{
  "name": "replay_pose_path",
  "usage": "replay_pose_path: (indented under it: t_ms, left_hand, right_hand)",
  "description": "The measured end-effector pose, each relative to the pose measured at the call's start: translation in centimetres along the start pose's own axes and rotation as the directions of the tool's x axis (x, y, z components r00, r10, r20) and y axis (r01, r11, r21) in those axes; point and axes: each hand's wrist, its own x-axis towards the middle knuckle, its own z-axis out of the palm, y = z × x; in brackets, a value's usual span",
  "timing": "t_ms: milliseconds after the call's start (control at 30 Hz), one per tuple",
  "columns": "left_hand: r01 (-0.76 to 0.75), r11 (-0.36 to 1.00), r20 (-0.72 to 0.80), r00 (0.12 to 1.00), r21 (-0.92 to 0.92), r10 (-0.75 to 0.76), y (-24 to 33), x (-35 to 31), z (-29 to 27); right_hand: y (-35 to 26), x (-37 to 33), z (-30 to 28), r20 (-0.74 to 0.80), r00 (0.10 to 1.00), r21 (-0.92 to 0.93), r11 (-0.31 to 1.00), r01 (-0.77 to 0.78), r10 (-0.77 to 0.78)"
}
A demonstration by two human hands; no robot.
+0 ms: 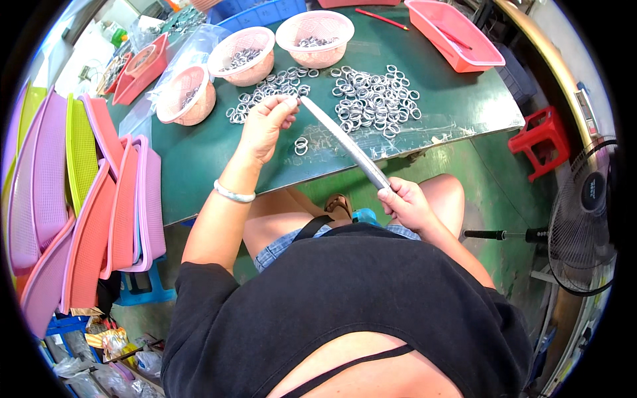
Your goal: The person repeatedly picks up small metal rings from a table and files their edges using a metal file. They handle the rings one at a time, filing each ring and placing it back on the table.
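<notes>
My right hand (pixel 405 202) is closed around the thick end of a tapered metal ring mandrel (pixel 345 140), which slants up and left over the table's front edge. At its thin tip, my left hand (pixel 265 126) is closed in a pinch of thumb and fingers; what sits between them is too small to make out. Beyond the mandrel spreads a large pile of silver-coloured rings (pixel 375 99). A smaller heap of rings (pixel 269 87) lies behind my left hand. A few loose rings (pixel 301 146) rest nearer the table's front edge.
Three pink bowls (pixel 322 60) holding small metal pieces line the back left of the green table (pixel 219 149). A pink tray (pixel 474 65) and a red pen (pixel 381 18) lie farther back. Stacked plastic baskets (pixel 83 192) crowd the left; a fan (pixel 584 219) and red stool (pixel 541 142) stand right.
</notes>
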Motion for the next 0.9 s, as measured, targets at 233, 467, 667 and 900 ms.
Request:
replay_pose_path:
  t_ms: [233, 467, 667, 900]
  left_hand:
    - [-0.033, 0.997, 0.166, 0.986, 0.072, 0.021, -1.0, -2.8, 3.8]
    - [-0.014, 0.998, 0.193, 0.981, 0.063, 0.002, -1.2, -3.4, 3.0]
    - [0.033, 0.987, 0.199, 0.98, -0.155, -0.002, -0.9, -3.7, 3.2]
    - [0.009, 0.982, 0.213, 0.977, -0.187, 0.031, -1.2, -3.9, 2.8]
  right_hand:
    - [-1.3, 0.7, 0.9, 0.013, 0.997, -0.098, 0.992, 0.083, -0.082]
    - [-1.5, 0.6, 1.1, -0.014, 0.994, -0.186, 0.977, 0.101, -0.106]
    - [-1.6, 0.7, 1.3, -0.026, 0.988, -0.194, 0.97, 0.145, -0.152]
    - [-1.3, 0.7, 1.4, -0.012, 0.988, -0.209, 0.967, 0.149, -0.154]
